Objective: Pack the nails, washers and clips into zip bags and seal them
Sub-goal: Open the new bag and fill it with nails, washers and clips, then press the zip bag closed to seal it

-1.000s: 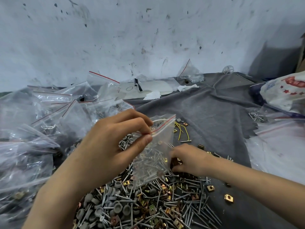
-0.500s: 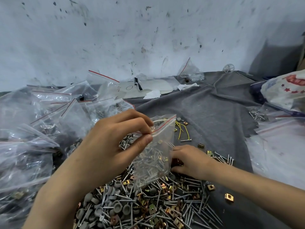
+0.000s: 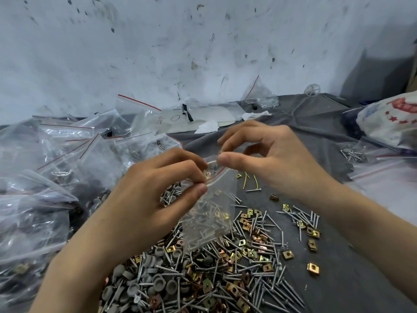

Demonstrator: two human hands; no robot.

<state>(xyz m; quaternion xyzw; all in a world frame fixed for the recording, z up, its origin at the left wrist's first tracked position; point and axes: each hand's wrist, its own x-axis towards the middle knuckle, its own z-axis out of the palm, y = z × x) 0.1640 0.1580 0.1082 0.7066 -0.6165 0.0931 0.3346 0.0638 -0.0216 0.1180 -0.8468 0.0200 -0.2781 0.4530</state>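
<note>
A zip bag (image 3: 209,220) held over nails (image 3: 277,290).
I saw the left hand (image 3: 158,195) and right hand (image 3: 277,163) each pinching its rim, thumb against forefinger; mouth seemingly unsealed.

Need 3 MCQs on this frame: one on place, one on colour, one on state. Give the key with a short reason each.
1. Where does the zip bag hang?
A) over the hardware pile
B) flat against the wall
C) inside another bag

2. What colour is the stripe at its mouth?
A) blue
B) red
C) green

3. Which hands pinch its mouth?
A) left only
B) right only
C) both

Key:
1 A, its lower end hangs just above the pile.
2 B, a red line runs along the mouth.
3 C, the left hand and the right hand each pinch the top edge.
</note>
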